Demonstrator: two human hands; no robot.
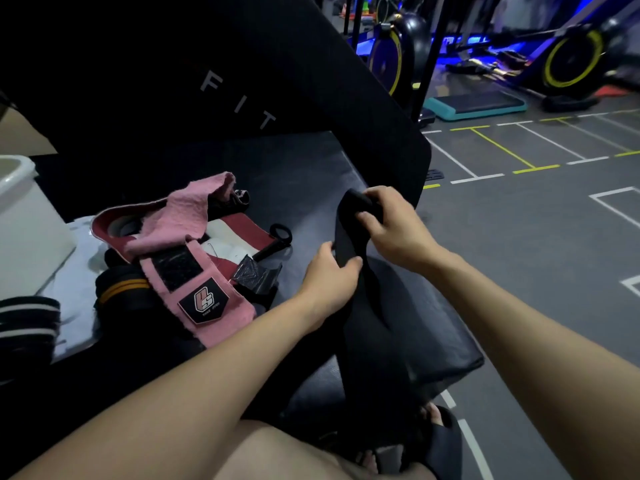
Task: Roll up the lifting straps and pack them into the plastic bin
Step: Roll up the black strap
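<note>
Between the two hands, a black strap (349, 233) runs taut above the bench pad (311, 174): the right hand (391, 226) pinches its rolled far end, the left hand (332, 278) grips it just nearer. Left of both hands lie the pink strap (194, 271) and, farther off, the plastic bin (24, 230).

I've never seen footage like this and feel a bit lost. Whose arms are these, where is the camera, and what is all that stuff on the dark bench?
There is no machine: a person wears a camera on their head, looking down at their own bare arms. The left hand and right hand both grip a long black fabric strap, apparently rolling its top end. On the black padded bench lie a pink wrist wrap with a logo patch and other straps. The white plastic bin stands at the left edge.
</note>
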